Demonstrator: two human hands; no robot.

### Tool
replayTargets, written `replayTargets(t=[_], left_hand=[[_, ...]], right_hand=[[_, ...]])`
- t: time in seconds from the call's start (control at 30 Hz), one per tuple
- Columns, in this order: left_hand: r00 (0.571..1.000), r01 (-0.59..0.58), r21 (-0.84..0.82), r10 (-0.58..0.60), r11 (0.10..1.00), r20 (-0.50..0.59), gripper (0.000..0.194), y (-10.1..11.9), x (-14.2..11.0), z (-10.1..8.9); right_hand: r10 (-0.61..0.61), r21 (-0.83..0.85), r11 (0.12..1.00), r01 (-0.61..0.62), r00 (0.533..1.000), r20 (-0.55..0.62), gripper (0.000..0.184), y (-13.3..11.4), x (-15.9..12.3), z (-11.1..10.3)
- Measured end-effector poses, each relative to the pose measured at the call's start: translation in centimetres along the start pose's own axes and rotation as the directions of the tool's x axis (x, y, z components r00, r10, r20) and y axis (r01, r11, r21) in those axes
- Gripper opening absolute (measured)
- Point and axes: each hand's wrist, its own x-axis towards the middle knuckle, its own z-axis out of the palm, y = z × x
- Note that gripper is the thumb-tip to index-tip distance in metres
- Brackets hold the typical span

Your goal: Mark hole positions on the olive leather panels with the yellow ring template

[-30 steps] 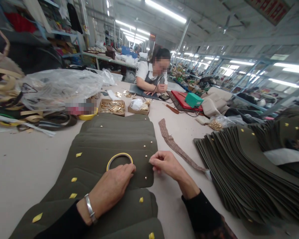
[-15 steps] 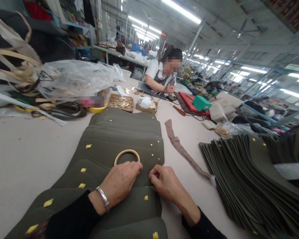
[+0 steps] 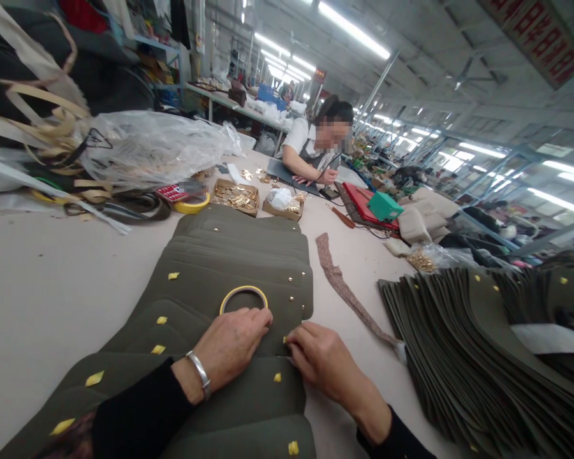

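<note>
A roll of yellow tape (image 3: 243,290) stands out past the fingers of my left hand (image 3: 234,341), which is closed on it and rests on the dark olive panels (image 3: 249,255). At the right edge of one panel, my right hand (image 3: 330,354) has its thumb and fingers pressed together at a small piece of yellow tape (image 3: 285,340), partly hidden by the fingertips. The panels overlap in a fanned row. Yellow tape pieces dot both sides of the nearer ones, while small gold studs (image 3: 291,298) show bare on the farther ones.
A brown fabric strip (image 3: 342,287) lies right of the panels, and a thick stack of olive panels (image 3: 440,338) lies beyond it. Behind are boxes of gold metal parts (image 3: 236,196), a plastic bag (image 3: 157,143) and a co-worker (image 3: 310,143) leaning over the table.
My right hand has moved down the panel edge to the nearest stud's place, where yellow tape now shows. My left hand keeps the tape roll. The view has shifted slightly.
</note>
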Motion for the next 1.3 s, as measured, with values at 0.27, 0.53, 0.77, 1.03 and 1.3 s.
replayTargets(t=[0.27, 0.53, 0.77, 1.03, 1.3], left_hand=[[0.997, -0.056, -0.063, 0.053, 0.996, -0.057, 0.016, -0.1, -0.4, 0.0], [0.948, -0.194, -0.107, 0.158, 0.975, -0.275, 0.024, -0.3, -0.4, -0.6], [0.97, -0.134, -0.134, 0.102, 0.982, -0.22, 0.048, 1.7, 0.5, -3.2], [0.956, -0.214, -0.009, 0.208, 0.977, -0.205, 0.048, 1.8, 2.2, -1.9], [0.951, -0.242, -0.006, 0.236, 0.97, -0.2, 0.029, 2.1, 2.8, -1.3]], right_hand=[[0.308, -0.263, 0.931, -0.254, 0.932, 0.189, 0.016, -2.6, 3.3, 0.2], [0.438, -0.112, 0.898, -0.424, 0.886, 0.154, 0.021, -2.4, 3.9, 0.0], [0.391, 0.534, 0.808, -0.25, 0.905, -0.168, 0.019, -0.6, 1.0, -0.9], [0.029, 0.347, 0.923, 0.164, 0.872, -0.488, 0.017, -0.5, 1.4, -2.1], [0.015, 0.263, 0.955, 0.136, 0.866, -0.5, 0.014, 0.7, 2.0, -0.5]])
